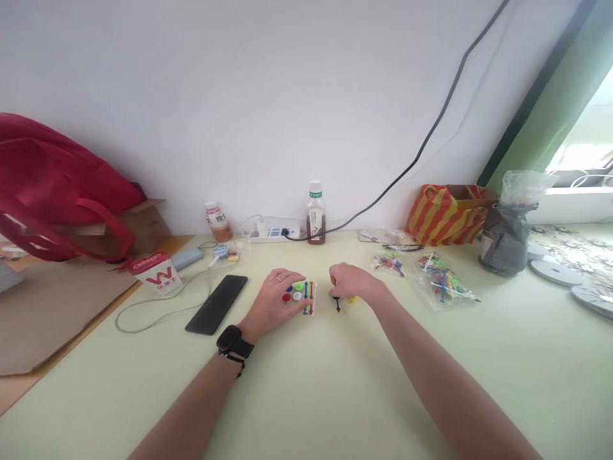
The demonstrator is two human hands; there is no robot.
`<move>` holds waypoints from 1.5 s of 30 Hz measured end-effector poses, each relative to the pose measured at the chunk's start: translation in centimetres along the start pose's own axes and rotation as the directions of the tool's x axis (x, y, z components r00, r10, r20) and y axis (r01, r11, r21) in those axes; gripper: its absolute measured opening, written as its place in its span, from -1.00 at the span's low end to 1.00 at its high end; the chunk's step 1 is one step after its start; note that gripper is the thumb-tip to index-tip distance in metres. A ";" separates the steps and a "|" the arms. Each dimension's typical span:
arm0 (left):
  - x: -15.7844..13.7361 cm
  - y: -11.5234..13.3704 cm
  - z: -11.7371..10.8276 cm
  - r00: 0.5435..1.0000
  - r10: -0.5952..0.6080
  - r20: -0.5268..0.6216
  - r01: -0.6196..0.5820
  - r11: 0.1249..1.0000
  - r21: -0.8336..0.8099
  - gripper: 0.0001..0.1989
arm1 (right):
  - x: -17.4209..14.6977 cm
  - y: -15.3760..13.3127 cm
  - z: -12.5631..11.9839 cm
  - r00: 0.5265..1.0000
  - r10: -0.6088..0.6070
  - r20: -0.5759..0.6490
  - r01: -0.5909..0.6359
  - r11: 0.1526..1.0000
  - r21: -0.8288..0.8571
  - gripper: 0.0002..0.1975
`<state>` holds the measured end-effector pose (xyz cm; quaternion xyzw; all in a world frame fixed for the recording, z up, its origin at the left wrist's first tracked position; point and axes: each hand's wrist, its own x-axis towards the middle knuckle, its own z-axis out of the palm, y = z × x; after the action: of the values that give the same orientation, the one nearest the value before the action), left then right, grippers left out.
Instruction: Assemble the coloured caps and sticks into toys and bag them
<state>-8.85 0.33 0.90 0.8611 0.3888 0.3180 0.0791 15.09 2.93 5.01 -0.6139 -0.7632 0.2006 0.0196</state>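
Note:
My left hand [272,298], wearing a ring and a black wristwatch [234,342], rests on the table with thumb and fingers apart. Between them lie small round plastic pieces, among them a red disc [286,298], a white disc [297,296] and a green disc [299,287]. Slim plastic arrows stand in a row by its fingertips, including a blue arrow [306,299] and a red arrow [311,299]. My right hand [352,281] is closed, fingertips down on a black arrow [338,305]. A yellow piece [353,299] shows partly beneath this hand.
A black phone [216,305] and a grey cable [143,332] lie left. Clear bags of coloured arrows [445,284] lie right. Behind stand a tea bottle [316,214], a power strip [272,231] and a striped bag [445,214]. A red-and-white box [158,275] sits left.

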 end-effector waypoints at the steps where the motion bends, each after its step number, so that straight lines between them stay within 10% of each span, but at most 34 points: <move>1: 0.1 -0.1 -0.1 0.999 -0.007 -0.041 0.007 1.000 0.005 -0.67 | 0.0 0.0 0.1 1.000 0.003 0.016 -0.003 1.000 0.007 -0.73; 10: 0.9 0.7 -2.0 0.955 -0.111 -0.275 0.103 0.994 -0.046 -0.80 | 0.3 -0.6 -0.6 0.992 -0.112 -0.059 0.125 0.952 0.279 -0.52; 17: 1.2 2.2 -1.8 0.998 -0.066 -0.022 0.061 0.981 -0.187 -0.75 | -0.3 -3.2 -0.1 0.958 -0.277 -0.079 0.220 0.527 0.821 -0.55; 25: -0.9 1.4 -2.8 0.995 0.032 -0.099 -0.046 0.989 -0.138 -0.82 | -0.2 -4.7 1.3 0.920 -0.391 0.030 0.138 0.393 0.909 -0.82; 35: -2.1 0.0 -3.6 0.996 0.023 0.092 -0.006 0.984 -0.175 -0.83 | 0.5 -3.0 1.4 0.997 -0.072 0.012 0.060 0.911 0.408 -0.81; 45: -2.1 -3.4 -4.2 0.964 -0.050 0.259 0.084 0.989 -0.119 -0.84 | 1.2 -1.5 2.5 0.993 -0.018 0.112 -0.008 0.972 0.234 -0.63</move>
<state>-14.56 0.64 1.87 0.8743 0.3828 0.2259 0.1948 12.75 3.09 2.98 -0.5929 -0.7357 0.3238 0.0488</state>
